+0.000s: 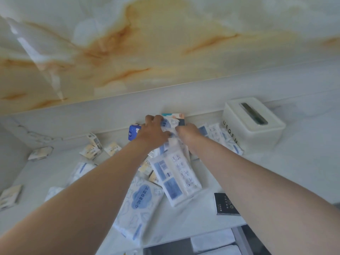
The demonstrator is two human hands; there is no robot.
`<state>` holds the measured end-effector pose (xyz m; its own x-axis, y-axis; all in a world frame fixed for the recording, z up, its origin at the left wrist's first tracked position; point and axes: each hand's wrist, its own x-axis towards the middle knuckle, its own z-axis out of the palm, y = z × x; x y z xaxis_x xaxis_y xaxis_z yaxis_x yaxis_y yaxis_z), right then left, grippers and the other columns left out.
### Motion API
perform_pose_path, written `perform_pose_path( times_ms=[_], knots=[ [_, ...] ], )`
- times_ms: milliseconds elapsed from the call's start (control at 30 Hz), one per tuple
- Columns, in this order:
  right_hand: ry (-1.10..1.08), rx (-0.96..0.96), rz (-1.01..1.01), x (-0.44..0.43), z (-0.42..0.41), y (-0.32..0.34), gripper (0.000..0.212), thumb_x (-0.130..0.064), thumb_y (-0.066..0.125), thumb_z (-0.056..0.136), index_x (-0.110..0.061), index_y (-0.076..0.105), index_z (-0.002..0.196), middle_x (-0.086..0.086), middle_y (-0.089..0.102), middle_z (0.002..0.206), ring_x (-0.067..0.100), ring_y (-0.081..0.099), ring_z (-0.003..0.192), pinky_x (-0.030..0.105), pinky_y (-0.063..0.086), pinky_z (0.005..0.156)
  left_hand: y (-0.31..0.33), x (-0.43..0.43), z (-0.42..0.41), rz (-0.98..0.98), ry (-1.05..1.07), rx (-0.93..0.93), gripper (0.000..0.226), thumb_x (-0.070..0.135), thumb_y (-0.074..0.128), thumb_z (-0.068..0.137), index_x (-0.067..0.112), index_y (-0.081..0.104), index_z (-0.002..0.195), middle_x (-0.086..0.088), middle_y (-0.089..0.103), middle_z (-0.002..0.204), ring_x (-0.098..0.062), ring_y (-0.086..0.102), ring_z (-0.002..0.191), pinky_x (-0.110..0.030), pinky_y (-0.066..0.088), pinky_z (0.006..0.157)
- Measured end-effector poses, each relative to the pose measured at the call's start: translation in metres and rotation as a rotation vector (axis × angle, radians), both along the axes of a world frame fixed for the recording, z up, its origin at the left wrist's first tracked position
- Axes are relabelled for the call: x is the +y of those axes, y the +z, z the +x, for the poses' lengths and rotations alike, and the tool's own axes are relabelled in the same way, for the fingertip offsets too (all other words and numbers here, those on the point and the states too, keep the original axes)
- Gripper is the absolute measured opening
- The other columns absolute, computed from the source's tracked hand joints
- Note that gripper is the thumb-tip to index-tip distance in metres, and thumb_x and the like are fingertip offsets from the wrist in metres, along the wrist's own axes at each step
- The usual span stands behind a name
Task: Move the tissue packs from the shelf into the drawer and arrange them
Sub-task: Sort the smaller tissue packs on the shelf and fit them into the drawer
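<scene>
Both hands (166,132) (bare) grip crinkly pack (170,124) —

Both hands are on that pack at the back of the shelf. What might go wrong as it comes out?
1. The long blue-and-white pack lies under the wrists; pulling back may drag it off the shelf edge.
2. Left hand and right hand share one crinkled pack; its wrapper might tear.
</scene>
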<state>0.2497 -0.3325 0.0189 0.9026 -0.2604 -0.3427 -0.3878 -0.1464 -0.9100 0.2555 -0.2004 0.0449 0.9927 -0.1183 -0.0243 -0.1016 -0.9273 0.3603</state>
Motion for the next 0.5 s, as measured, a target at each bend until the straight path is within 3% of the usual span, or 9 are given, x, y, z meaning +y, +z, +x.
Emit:
perform_pose_path(
  times_ms=[100,233,333,400,500],
  knots=[
    [-0.033,0.051,0.114,0.003,0.001,0.004,0.026,-0.019,0.056,0.092,-0.009,0.067,0.113,0.009,0.068,0.094,0.028,0.065,0.091,0.033,0.05,0.071,-0.018,0.001,-0.01,-0.004,-0.044,-0.082,0.061,0.04,0.056,0.095,0.031,0.027,0.148,-0.007,0.017,0.151,-0.036,0.035,0.132,-0.047,0.036,0.108],
    [0.016,-0.032,0.172,0.007,0.004,0.004,0.013,-0.018,0.058,0.084,-0.017,0.07,0.09,0.009,0.07,0.096,0.027,0.066,0.089,0.036,0.054,0.079,-0.033,0.011,-0.014,-0.272,0.007,-0.146,0.073,0.033,0.065,0.092,0.031,0.022,0.151,-0.007,0.008,0.159,-0.03,0.021,0.145,-0.046,0.028,0.116],
    [0.043,-0.069,0.183,0.01,0.003,0.001,0.024,-0.019,0.058,0.078,-0.022,0.072,0.097,0.01,0.073,0.096,0.031,0.07,0.09,0.05,0.058,0.086,-0.031,0.012,-0.017,-0.374,0.014,-0.135,0.083,0.026,0.071,0.088,0.029,0.018,0.152,-0.007,0.023,0.157,-0.026,0.025,0.144,-0.044,0.028,0.116],
    [0.06,-0.066,0.215,0.009,-0.001,0.003,0.025,-0.014,0.059,0.084,-0.017,0.068,0.107,0.013,0.072,0.1,0.032,0.07,0.093,0.051,0.057,0.087,-0.027,0.011,-0.019,-0.416,0.012,-0.116,0.087,0.022,0.074,0.085,0.03,0.019,0.152,-0.004,0.03,0.153,-0.023,0.032,0.14,-0.042,0.032,0.114],
    [0.054,-0.086,0.235,0.003,-0.012,0.009,0.049,-0.008,0.064,0.081,-0.016,0.054,0.129,0.004,0.066,0.11,0.024,0.066,0.096,0.046,0.055,0.092,-0.021,0.008,-0.019,-0.544,0.024,-0.054,0.1,0.015,0.081,0.074,0.04,0.019,0.148,-0.001,0.038,0.146,-0.02,0.044,0.13,-0.043,0.044,0.105]
  ],
)
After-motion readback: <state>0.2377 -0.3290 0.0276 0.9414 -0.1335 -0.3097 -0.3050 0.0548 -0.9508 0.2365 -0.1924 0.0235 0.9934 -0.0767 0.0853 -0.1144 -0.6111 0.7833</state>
